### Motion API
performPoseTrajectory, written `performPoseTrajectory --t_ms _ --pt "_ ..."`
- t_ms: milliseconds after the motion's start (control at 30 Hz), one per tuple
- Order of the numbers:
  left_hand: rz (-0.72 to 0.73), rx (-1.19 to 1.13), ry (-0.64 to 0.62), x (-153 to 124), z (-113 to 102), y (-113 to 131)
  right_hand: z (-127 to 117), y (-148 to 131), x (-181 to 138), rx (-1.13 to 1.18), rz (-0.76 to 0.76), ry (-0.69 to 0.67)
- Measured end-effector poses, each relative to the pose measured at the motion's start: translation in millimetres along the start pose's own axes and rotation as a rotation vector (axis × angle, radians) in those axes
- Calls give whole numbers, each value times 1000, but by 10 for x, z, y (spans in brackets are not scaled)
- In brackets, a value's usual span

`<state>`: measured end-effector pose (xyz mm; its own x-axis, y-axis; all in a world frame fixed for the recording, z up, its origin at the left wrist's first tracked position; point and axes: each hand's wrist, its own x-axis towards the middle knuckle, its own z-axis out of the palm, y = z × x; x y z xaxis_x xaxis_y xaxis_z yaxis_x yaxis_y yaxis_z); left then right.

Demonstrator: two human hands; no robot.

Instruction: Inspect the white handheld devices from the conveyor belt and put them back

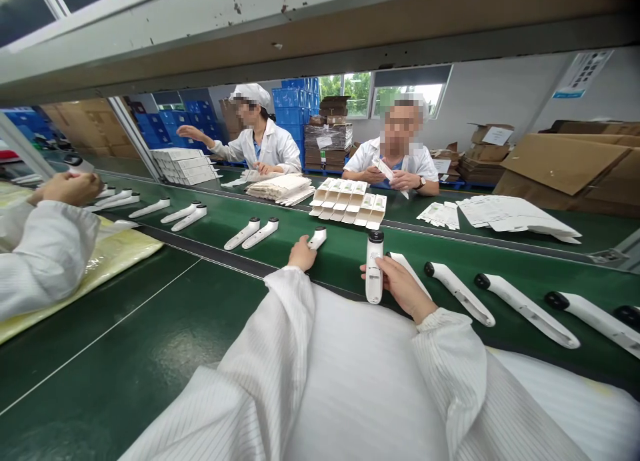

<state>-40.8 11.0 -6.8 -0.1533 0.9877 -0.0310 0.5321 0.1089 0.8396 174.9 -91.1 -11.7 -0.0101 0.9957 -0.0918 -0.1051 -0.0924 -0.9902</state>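
My right hand grips a white handheld infrared thermometer with a black head, held upright above the belt. An open recess shows in the lower part of its handle. My left hand closes around the handle of a second thermometer, low over the green conveyor belt; my fingers partly hide it. Just behind my right hand lies another thermometer, partly covered. Further right, several more thermometers lie slantwise on the belt, their handle recesses facing up.
More thermometers lie on the belt to the left. A co-worker's hand holds one at far left. Across the belt sit two people in white coats, beside small open boxes and stacked flat cartons. A metal shelf beam crosses overhead.
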Motion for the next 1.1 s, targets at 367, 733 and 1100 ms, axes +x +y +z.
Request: performPoseTrajectory --t_ms 367,733,1100 --pt "-369 -1066 -648 -608 448 479 -73 165 180 -837 -366 380" --pt "-70 -741 -616 -532 376 456 -1 -29 -18 147 -126 -12" --pt "106 248 239 95 -244 -135 -44 -4 -38 102 -72 -40"
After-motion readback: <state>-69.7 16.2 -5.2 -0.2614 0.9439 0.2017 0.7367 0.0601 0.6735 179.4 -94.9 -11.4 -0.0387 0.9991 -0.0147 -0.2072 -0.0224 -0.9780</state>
